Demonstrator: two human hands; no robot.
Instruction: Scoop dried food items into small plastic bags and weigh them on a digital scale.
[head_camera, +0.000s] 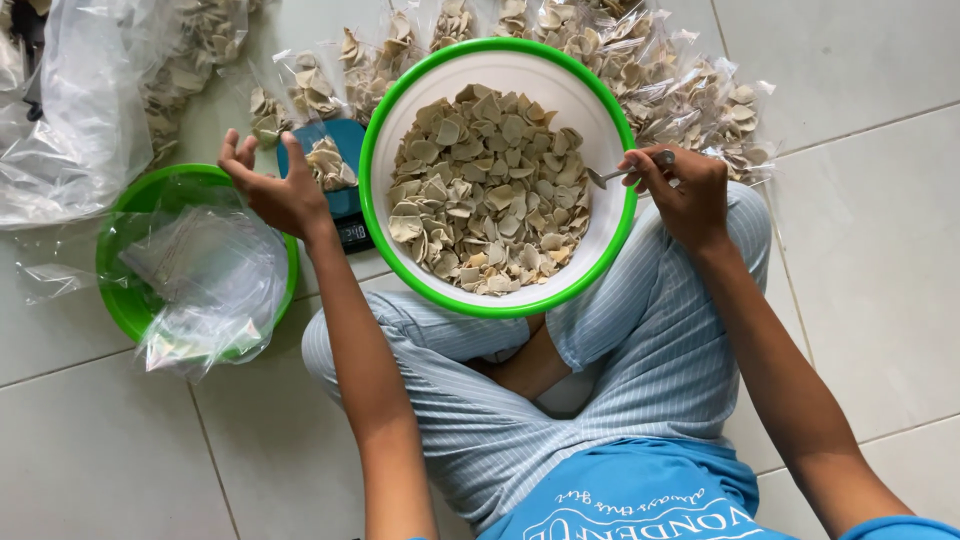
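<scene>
A white bowl with a green rim (610, 120) rests on my crossed legs, filled with beige folded chips (488, 190). My right hand (683, 190) grips a metal spoon (615, 173) at the bowl's right rim, the spoon's end pointing in over the chips. My left hand (272, 185) hovers with fingers spread, holding nothing, just left of a blue digital scale (345, 195). A small clear bag of chips (328, 162) sits on the scale.
A green bowl (125, 290) holding empty clear plastic bags (205, 275) stands at the left. Several filled chip bags (690, 85) lie along the top on the white tiled floor. A large crumpled plastic sheet (75, 110) lies at top left.
</scene>
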